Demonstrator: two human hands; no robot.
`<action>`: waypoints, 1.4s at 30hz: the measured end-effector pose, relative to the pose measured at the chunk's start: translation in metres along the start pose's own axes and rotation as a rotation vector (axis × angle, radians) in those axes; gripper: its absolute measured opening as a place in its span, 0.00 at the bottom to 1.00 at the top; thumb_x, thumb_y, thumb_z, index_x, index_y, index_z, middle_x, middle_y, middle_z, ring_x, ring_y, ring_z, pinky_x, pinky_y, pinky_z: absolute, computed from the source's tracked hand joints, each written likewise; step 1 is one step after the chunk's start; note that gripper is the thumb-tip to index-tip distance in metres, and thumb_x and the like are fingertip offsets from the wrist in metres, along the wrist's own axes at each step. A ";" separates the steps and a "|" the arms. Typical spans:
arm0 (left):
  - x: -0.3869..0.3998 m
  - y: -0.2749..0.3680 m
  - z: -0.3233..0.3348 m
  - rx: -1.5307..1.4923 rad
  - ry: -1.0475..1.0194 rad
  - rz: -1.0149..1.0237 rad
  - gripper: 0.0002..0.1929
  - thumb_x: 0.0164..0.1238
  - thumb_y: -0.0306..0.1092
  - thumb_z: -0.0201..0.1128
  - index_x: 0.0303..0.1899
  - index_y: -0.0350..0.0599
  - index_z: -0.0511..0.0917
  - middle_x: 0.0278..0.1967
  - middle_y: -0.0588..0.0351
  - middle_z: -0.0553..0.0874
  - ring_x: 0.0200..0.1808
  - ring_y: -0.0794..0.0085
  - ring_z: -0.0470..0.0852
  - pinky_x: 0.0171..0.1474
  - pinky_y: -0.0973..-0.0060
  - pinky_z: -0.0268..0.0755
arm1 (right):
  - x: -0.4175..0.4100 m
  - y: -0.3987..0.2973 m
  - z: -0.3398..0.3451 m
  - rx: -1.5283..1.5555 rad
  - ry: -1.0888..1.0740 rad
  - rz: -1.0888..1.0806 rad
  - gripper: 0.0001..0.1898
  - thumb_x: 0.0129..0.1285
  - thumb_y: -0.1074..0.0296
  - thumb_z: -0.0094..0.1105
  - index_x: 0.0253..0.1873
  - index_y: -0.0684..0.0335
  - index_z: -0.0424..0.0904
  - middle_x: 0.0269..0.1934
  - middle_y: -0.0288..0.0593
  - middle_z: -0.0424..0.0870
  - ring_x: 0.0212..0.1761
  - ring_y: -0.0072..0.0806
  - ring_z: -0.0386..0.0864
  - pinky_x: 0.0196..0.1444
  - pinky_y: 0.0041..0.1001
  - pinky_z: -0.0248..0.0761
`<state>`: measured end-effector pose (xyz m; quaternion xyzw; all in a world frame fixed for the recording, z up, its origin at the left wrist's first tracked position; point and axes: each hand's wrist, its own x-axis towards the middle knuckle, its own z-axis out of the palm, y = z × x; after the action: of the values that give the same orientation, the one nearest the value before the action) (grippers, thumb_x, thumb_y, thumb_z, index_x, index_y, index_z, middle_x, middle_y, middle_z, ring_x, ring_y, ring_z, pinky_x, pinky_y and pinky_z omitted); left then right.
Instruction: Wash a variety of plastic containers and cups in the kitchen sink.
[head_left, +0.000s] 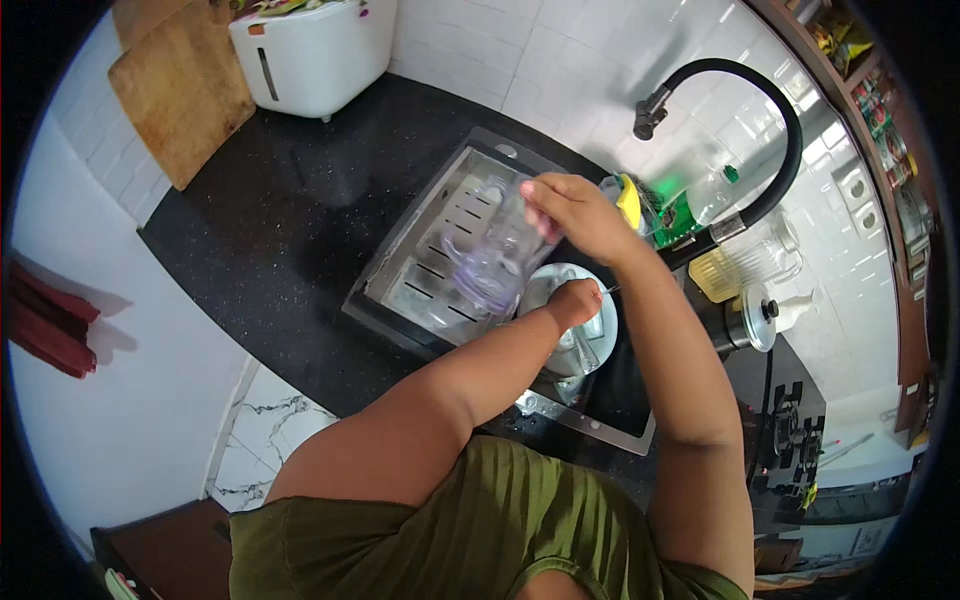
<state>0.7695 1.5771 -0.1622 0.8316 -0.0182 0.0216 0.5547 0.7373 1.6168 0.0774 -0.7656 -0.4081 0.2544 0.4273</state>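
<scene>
My left hand (576, 302) is closed in a fist over a round white dish (606, 330) in the sink, which holds clear glassware (581, 352). From its fingers a thin metal utensil (610, 290) sticks out to the right; the rest of it is hidden. Above the drainer tray (424, 274), my right hand (574, 214) has curled, motion-blurred fingers beside a clear plastic container (514, 217); whether it grips this is not plain. Close by in the tray lies a clear vessel with a purple-tinted rim (480, 289).
A black flexible faucet (787, 127) arches over the back right. Behind the sink are a yellow sponge (628, 201), a green soap bottle (675, 217) and a ribbed pitcher (757, 259). To the right stand a lidded pot (754, 319) and gas hob (787, 427). A white appliance (315, 60) and cutting board (184, 97) are back left.
</scene>
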 end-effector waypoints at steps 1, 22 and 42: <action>-0.003 -0.003 0.002 -0.002 0.014 -0.012 0.15 0.56 0.44 0.56 0.41 0.47 0.75 0.40 0.56 0.80 0.36 0.62 0.79 0.44 0.68 0.69 | 0.007 0.002 0.017 0.003 -0.018 -0.005 0.19 0.62 0.51 0.49 0.27 0.64 0.73 0.20 0.34 0.72 0.22 0.18 0.70 0.26 0.19 0.66; 0.050 -0.099 0.013 -1.913 -0.578 -0.200 0.14 0.54 0.43 0.56 0.38 0.46 0.75 0.33 0.57 0.81 0.33 0.67 0.79 0.37 0.68 0.71 | 0.001 0.089 0.040 1.179 0.244 0.355 0.15 0.60 0.56 0.52 0.21 0.51 0.65 0.12 0.24 0.58 0.12 0.14 0.53 0.14 0.15 0.48; 0.003 0.043 -0.026 -1.852 -0.326 -0.047 0.27 0.61 0.60 0.44 0.54 0.53 0.67 0.47 0.58 0.76 0.47 0.67 0.75 0.49 0.69 0.67 | -0.052 0.159 0.028 -0.881 0.922 0.224 0.29 0.60 0.54 0.44 0.65 0.53 0.51 0.59 0.64 0.56 0.57 0.57 0.62 0.55 0.41 0.61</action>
<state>0.7700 1.5843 -0.1121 0.0521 -0.0885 -0.1294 0.9863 0.7538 1.5379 -0.0713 -0.9378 -0.1664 -0.2489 0.1756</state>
